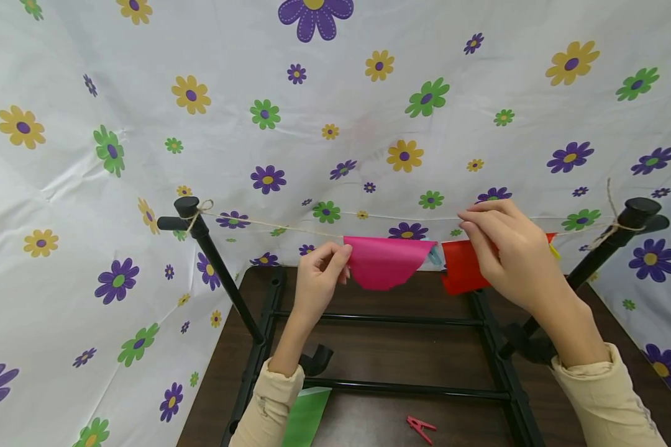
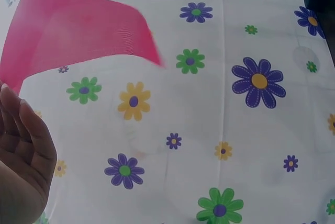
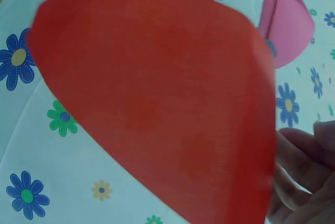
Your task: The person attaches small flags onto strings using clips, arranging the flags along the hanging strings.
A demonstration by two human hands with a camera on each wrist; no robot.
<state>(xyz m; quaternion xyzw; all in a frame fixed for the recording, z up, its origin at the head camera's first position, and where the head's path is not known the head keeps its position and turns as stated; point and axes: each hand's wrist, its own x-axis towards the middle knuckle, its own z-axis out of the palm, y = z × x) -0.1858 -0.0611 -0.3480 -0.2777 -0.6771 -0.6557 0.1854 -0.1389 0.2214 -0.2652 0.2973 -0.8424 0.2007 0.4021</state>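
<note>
A pink paper piece [image 1: 388, 264] with a rounded lower edge hangs from a thin string [image 1: 282, 226]. My left hand [image 1: 321, 273] pinches its upper left corner between thumb and fingers. To its right, a red paper piece [image 1: 460, 264] hangs on the same string, seen large in the right wrist view. A light blue clothespin [image 1: 435, 256] shows between the two papers. My right hand [image 1: 506, 248] is raised in front of the red paper, fingertips above the string, with nothing visible between them. Part of the red paper is hidden behind this hand.
The string runs between two black posts [image 1: 218, 267] of a black frame [image 1: 408, 391] on a dark brown table [image 1: 380, 351]. A red clothespin [image 1: 421, 428] and a green sheet [image 1: 309, 415] lie near the front. Behind hangs a flowered white cloth [image 1: 201, 149].
</note>
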